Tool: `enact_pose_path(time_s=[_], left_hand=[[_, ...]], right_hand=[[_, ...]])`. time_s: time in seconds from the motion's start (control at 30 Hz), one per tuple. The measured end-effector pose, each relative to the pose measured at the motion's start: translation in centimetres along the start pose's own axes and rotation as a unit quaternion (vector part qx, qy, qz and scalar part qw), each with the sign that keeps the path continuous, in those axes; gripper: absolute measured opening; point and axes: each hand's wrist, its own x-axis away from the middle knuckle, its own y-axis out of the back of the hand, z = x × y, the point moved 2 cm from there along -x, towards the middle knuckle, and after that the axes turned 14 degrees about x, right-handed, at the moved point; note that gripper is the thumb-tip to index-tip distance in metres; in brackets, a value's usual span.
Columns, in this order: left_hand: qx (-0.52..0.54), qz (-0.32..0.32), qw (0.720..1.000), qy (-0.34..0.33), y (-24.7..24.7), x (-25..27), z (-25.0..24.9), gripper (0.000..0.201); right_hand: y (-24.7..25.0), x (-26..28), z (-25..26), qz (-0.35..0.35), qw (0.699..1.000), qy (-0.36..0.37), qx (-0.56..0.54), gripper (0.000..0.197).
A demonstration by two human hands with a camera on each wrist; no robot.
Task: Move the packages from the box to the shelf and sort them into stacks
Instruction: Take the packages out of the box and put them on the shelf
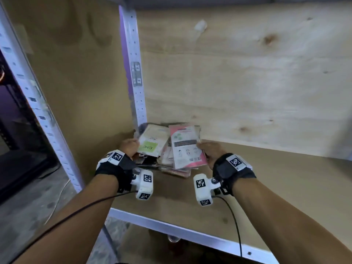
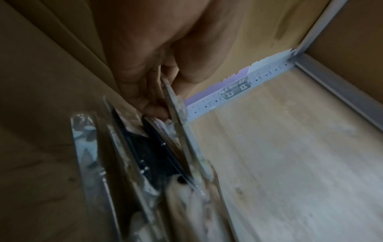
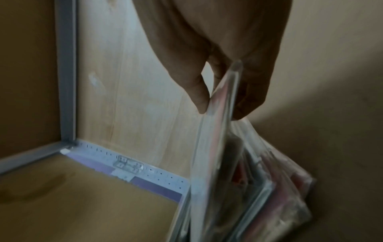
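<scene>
A loose pile of flat plastic-wrapped packages lies in the back left corner of the wooden shelf board. My left hand pinches the top package on the left, a beige one with a green label, thumb over its edge. My right hand pinches a pink and white package by its right edge, thumb on one face and fingers behind. More packages lie stacked under it. The box is out of view.
A white perforated metal upright stands at the corner behind the pile. Plywood panels close the back and left side. The shelf's white front rail runs below my wrists. To the right the board is bare.
</scene>
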Motion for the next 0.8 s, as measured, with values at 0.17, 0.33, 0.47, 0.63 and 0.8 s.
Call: enact_pose_path(time_s=[0.17, 0.33, 0.47, 0.63, 0.8], left_hand=[[-0.067, -0.033, 0.997, 0.015, -0.3, 0.7, -0.9, 0.037], [-0.162, 0.000, 0.987, -0.021, -0.8, 0.8, -1.1, 0.030], [-0.145, -0.019, 0.988, -0.048, -1.0, 0.2, -0.5, 0.008], [-0.221, 0.001, 0.973, -0.062, -1.0, 0.8, -0.4, 0.022], [-0.270, -0.004, 0.958, -0.094, -1.1, 2.1, -1.5, 0.041]], right_hand=[[-1.4, -1.3, -0.2, -0.034, 0.995, 0.010, 0.093, 0.015], [-2.1, -1.7, -0.3, -0.021, 0.996, 0.022, 0.083, 0.017], [-3.1, -2.1, -0.7, 0.001, 0.987, 0.074, 0.146, 0.018], [-3.7, -1.7, -0.9, -0.004, 0.966, 0.084, 0.243, 0.032], [-1.8, -0.8, -0.9, -0.021, 0.959, 0.078, 0.271, 0.037]])
